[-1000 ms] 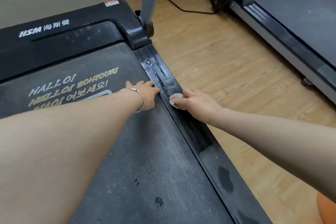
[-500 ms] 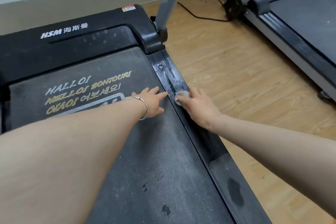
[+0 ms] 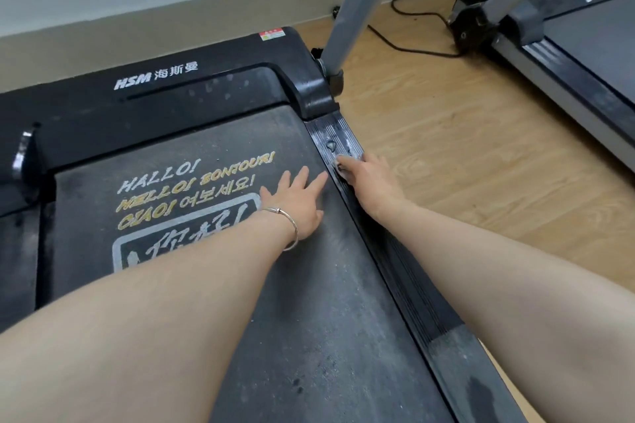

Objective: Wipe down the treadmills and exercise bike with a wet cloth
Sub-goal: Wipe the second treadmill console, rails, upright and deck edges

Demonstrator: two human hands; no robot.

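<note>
A black treadmill [image 3: 206, 103] fills the left and centre, its dusty belt printed with greetings. My left hand [image 3: 295, 199] rests flat on the belt near the right edge, fingers straight, a thin bracelet on the wrist. My right hand [image 3: 372, 180] grips a small white wet cloth [image 3: 342, 165] and presses it on the ribbed right side rail [image 3: 409, 278], a little below the front motor cover. Most of the cloth is hidden under my fingers. Wet streaks shine on the rail just ahead of the cloth.
A grey upright post [image 3: 357, 7] rises from the treadmill's front right corner. A second treadmill [image 3: 584, 55] stands at the right across a strip of wooden floor [image 3: 464, 154]. A black cable [image 3: 412, 45] lies on the floor by the wall.
My right hand has slid the cloth forward along the side rail toward the motor cover. My left hand moved forward on the belt with it, and my head moved closer.
</note>
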